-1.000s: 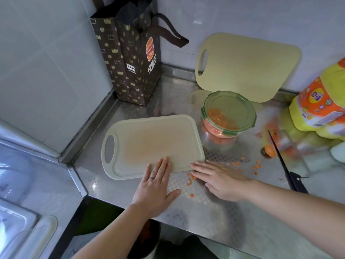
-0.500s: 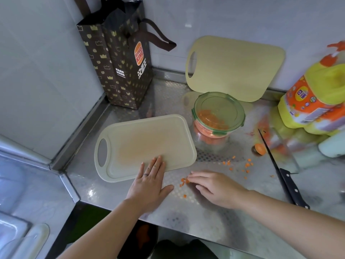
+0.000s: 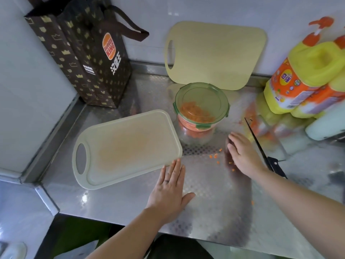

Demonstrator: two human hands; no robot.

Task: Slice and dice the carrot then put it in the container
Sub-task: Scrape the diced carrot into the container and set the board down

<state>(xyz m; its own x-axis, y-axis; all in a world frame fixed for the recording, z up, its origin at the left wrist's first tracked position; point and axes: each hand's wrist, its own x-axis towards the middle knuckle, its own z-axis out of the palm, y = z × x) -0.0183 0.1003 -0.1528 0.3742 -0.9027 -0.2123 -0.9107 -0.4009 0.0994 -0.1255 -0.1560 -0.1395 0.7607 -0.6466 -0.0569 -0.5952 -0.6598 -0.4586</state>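
Observation:
A round glass container (image 3: pixel 200 116) with a green lid holds diced carrot and stands behind the pale cutting board (image 3: pixel 127 148). My left hand (image 3: pixel 170 186) lies flat on the steel counter, fingertips touching the board's near right corner. My right hand (image 3: pixel 242 154) is flat on the counter to the right, fingers straight, beside a few loose carrot bits (image 3: pixel 216 157). A black knife (image 3: pixel 265 148) lies just right of that hand, blade pointing away.
A second cutting board (image 3: pixel 214 55) leans on the back wall. A brown paper bag (image 3: pixel 84 53) stands at the back left. Yellow detergent bottles (image 3: pixel 306 77) crowd the right. One carrot bit (image 3: pixel 253 202) lies near the counter's front edge (image 3: pixel 186 234).
My right hand has slid to the right and farther back, away from the board toward the knife. My left hand stays flat by the board's corner.

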